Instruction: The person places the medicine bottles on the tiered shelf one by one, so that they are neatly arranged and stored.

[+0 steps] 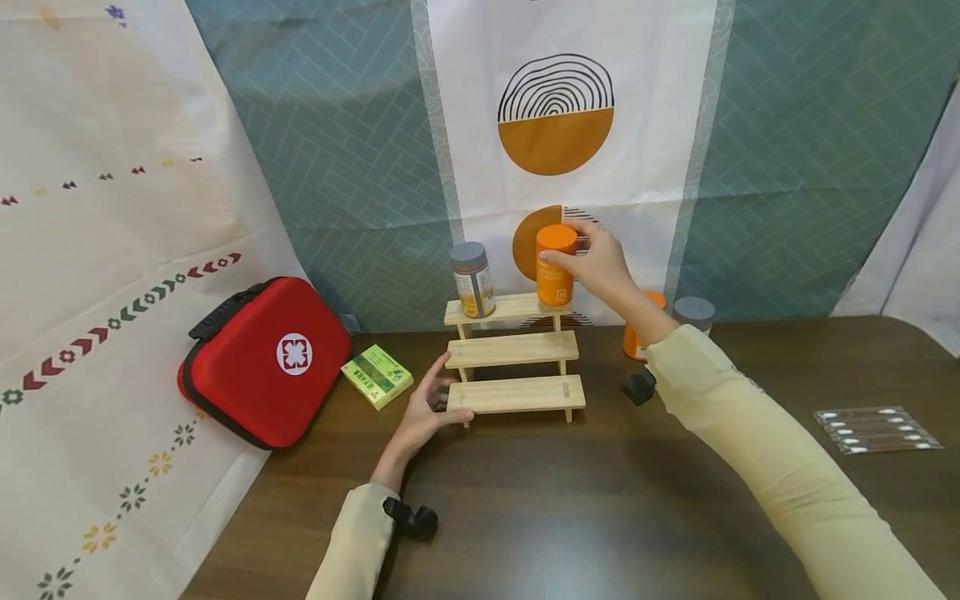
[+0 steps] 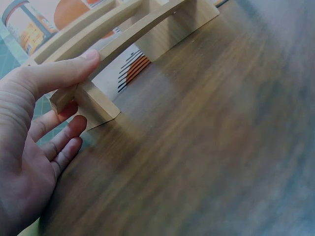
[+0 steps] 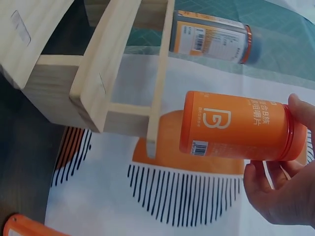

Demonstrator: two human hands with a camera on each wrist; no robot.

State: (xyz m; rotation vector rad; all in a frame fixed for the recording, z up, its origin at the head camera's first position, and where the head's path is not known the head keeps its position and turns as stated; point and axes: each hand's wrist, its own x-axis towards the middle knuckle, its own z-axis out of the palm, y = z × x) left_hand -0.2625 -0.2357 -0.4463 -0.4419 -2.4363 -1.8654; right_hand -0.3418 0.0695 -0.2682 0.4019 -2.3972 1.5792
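Observation:
A three-step wooden stand (image 1: 513,350) is on the brown table. My left hand (image 1: 420,414) pinches the left end of its lowest step, and the left wrist view shows the thumb on top of the board (image 2: 133,37) with a fingertip beneath. Over the right part of the top step, my right hand (image 1: 600,260) holds an orange pill bottle (image 1: 555,271) by its lid end. In the right wrist view a small gap shows between the bottle's base (image 3: 231,125) and the step. A grey-lidded bottle (image 1: 474,283) stands on the top step's left part.
Behind my right forearm stand another orange bottle (image 1: 633,342) and a grey-lidded one (image 1: 694,312), both partly hidden. A red first-aid case (image 1: 262,362) and a green-yellow box (image 1: 377,377) lie left. Packaged cotton swabs (image 1: 877,430) lie right. A patterned curtain (image 1: 345,167) hangs behind.

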